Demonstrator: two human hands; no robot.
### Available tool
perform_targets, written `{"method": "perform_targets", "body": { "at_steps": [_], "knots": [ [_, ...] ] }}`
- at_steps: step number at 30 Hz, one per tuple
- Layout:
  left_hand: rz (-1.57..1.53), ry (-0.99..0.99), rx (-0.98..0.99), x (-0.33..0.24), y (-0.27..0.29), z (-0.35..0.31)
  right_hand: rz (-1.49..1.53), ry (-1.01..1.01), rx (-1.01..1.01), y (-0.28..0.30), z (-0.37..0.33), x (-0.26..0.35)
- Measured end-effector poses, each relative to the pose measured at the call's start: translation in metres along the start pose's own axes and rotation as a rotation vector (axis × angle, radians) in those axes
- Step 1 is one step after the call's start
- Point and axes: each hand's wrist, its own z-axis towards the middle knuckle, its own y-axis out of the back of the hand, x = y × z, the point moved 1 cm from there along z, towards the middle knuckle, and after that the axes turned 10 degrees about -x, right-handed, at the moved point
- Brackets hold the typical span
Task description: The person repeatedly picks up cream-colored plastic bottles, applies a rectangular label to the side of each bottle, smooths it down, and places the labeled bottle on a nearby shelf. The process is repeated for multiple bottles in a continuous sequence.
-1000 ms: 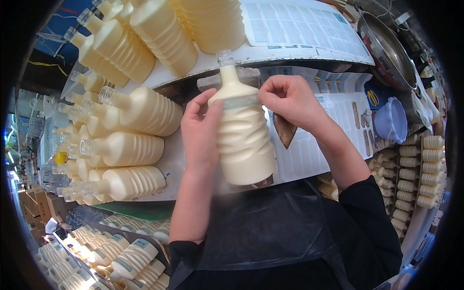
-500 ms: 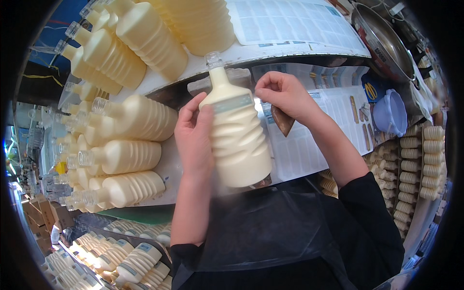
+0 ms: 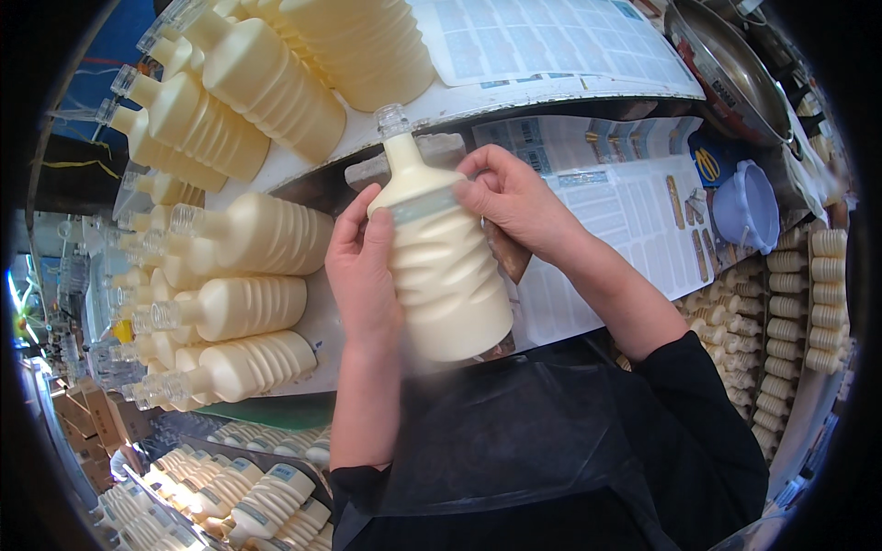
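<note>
In front of me a cream, ridged bottle (image 3: 452, 294) with a clear threaded neck leans back, its base toward me. A pale grey-green label band (image 3: 424, 208) runs across its shoulder. My left hand (image 3: 363, 262) grips the bottle's left side, thumb on the label's left end and fingers curled. At the label's right end, my right hand (image 3: 519, 207) presses thumb and forefinger against the bottle. A brown, pointed flat piece (image 3: 508, 253) sticks out below that hand, held by its other fingers, whose grip is partly hidden. A grey block (image 3: 441, 150) lies behind the bottle's neck.
Similar bottles (image 3: 253, 308) lie stacked at the left; others (image 3: 266, 87) stand on the raised white shelf (image 3: 514, 99). Label sheets (image 3: 606, 230) cover the table at right, near a lavender bucket (image 3: 746, 209) and a metal pan (image 3: 730, 69). Labelled bottles (image 3: 271, 500) fill the lower left.
My right hand has moved left onto the bottle's shoulder, bringing the brown piece against the bottle's right side. My left hand still holds the bottle, its thumb now flatter on the label.
</note>
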Motion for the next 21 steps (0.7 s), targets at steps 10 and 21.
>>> {"method": "perform_targets", "body": {
  "at_steps": [10, 21],
  "knots": [
    [-0.085, 0.033, 0.018, 0.000, 0.005, 0.003, 0.004, -0.067, 0.012, 0.001, -0.003, 0.006],
    [-0.068, 0.033, 0.019, 0.000, 0.006, -0.004, -0.008, -0.015, 0.001, -0.002, -0.006, 0.003]
  ]
}}
